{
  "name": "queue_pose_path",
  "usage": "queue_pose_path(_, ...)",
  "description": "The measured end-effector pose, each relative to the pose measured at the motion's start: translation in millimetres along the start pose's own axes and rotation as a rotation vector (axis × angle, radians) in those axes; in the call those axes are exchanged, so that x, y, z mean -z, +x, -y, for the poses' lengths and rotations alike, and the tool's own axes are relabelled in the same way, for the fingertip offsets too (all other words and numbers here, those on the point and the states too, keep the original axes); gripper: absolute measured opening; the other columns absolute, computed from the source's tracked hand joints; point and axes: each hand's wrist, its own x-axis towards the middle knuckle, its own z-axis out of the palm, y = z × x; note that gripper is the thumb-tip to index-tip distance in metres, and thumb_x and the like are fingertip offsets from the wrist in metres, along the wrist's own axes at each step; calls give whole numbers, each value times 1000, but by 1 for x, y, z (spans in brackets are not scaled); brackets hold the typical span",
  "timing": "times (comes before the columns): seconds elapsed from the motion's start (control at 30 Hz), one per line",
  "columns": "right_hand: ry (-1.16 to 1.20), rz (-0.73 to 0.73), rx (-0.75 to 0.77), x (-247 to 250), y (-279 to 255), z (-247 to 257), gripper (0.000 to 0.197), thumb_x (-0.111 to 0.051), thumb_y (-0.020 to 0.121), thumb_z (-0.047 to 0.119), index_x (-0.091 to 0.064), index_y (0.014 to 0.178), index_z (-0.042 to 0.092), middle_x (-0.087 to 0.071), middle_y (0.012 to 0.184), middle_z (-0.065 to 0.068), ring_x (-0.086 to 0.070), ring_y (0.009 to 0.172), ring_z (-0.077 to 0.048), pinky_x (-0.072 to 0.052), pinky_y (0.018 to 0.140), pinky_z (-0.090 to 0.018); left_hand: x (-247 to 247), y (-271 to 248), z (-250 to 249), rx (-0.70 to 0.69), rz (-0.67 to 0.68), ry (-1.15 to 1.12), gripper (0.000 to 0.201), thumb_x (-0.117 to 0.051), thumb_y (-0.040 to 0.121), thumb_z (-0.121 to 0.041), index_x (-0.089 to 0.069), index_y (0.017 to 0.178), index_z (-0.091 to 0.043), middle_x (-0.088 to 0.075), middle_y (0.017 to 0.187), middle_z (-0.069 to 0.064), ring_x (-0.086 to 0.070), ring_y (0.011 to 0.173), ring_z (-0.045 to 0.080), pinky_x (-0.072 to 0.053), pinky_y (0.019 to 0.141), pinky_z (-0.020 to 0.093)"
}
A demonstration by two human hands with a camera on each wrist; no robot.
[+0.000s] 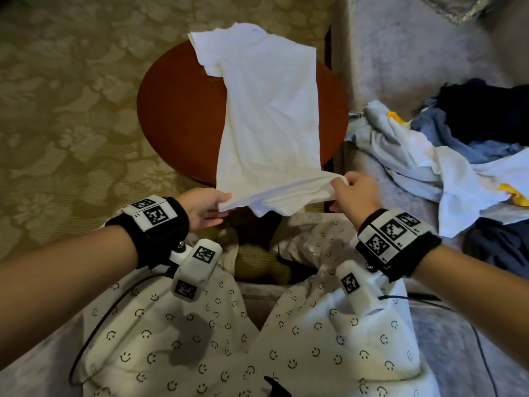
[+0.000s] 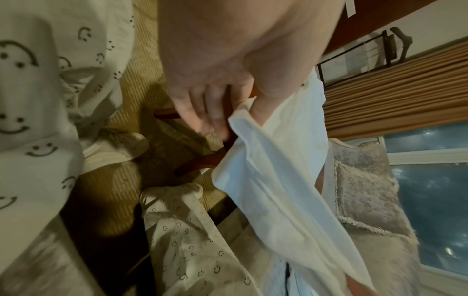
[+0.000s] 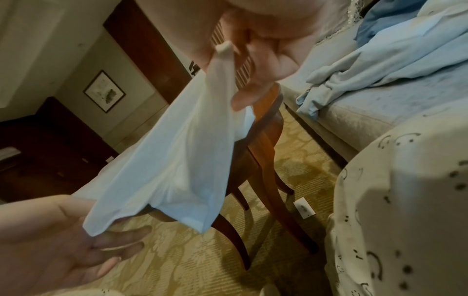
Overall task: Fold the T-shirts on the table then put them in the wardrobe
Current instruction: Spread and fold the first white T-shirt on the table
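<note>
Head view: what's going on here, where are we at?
A seated person is working on a white T-shirt spread over a round wooden table. The left hand and right hand each pinch a corner of the hem at the near edge, lifted off the table. The collar end lies on the far side. More unfolded clothes are heaped on the sofa to the right. No finished fold shows yet.

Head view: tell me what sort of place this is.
Probably a hotel room or a bedroom sitting area. A patterned carpet covers the floor, a small round wooden table stands beside a pale upholstered sofa, and the right wrist view shows a framed picture on the wall.
</note>
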Motion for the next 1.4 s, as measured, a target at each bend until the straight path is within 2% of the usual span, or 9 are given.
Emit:
queue_pose_path(0.3, 194, 86, -220, 11, -4, -9, 24, -43, 91, 4, -41, 68, 12, -54, 56, -14, -39, 31, -13, -27, 34, -17, -32, 2, -1, -124, 17, -153, 52, -56, 92, -40, -43, 137, -18, -43, 143, 5, -32, 137, 26, -19, 114, 42)
queue_pose_path(0.43, 320, 62, -225, 14, -6, -14, 27, -39, 91, -3, -32, 76, 18, -52, 58, -12, -40, 36, -16, -30, 35, -19, -40, 7, 1, -114, 131, -170, 15, -58, 92, -29, -58, 104, -21, -63, 112, 0, -55, 112, 20, -32, 106, 41)
queue_pose_path(0.57, 256, 5, -165, 22, -5, -13, 30, -38, 89, -7, -31, 74, 18, -55, 59, -11, -48, 30, -10, -31, 35, -20, -33, -3, 2, -103, 143, -80, 11, -59, 90, -8, -59, 99, -15, -66, 97, 1, -61, 84, 14, -49, 75, 26)
queue_pose_path(0.67, 16, 256, -226, 26, -8, -15, 25, -44, 91, -5, -40, 75, 13, -55, 68, -13, -54, 46, -16, -34, 36, -19, -22, -9, 6, -137, 77, 153, 28, -61, 87, -1, -60, 114, -8, -65, 113, 8, -61, 97, 20, -51, 80, 28)
queue_pose_path(0.8, -310, 626, -156, 24, -1, -7, 10, -63, 88, 10, -54, 84, 12, -52, 78, -7, -50, 67, -18, -40, 57, -26, -8, -12, 6, -128, 59, 619, 32, -66, 87, -8, -58, 118, -6, -65, 107, 13, -56, 79, 17, -48, 69, 25)
queue_pose_path(0.97, -161, 434, -34, 12, 37, 32, 21, -59, 93, 25, -55, 106, 9, -54, 91, -8, -54, 83, -20, -49, 63, -29, 1, -9, -37, -216, -118, 1003, 28, -61, 91, -32, -61, 84, -5, -63, 74, 3, -60, 68, 17, -46, 64, 29)
queue_pose_path(1.17, -222, 217, -103, -17, 111, 60, 32, -55, 94, 32, -53, 81, 3, -60, 86, -12, -59, 77, -25, -53, 81, -38, 8, 23, -101, -386, -338, 873, 39, -53, 94, -38, -62, 98, 0, -70, 94, 13, -66, 93, 30, -52, 80, 37)
queue_pose_path(1.3, -480, 140, 10, -22, 148, 62, 47, -52, 93, 43, -38, 61, 12, -41, 58, -3, -40, 50, -18, -33, 48, -28, 9, 52, -121, -371, -394, 897, 48, -53, 93, -46, -65, 91, 1, -70, 86, 16, -68, 85, 32, -56, 81, 42)
queue_pose_path(1.4, -605, 124, 43, -27, 164, 63, 49, -54, 92, 45, -38, 62, 10, -40, 55, -2, -38, 46, -17, -26, 44, -25, 6, 68, -131, -372, -395, 959, 45, -53, 92, -46, -60, 82, -4, -66, 75, 11, -66, 79, 30, -54, 73, 38)
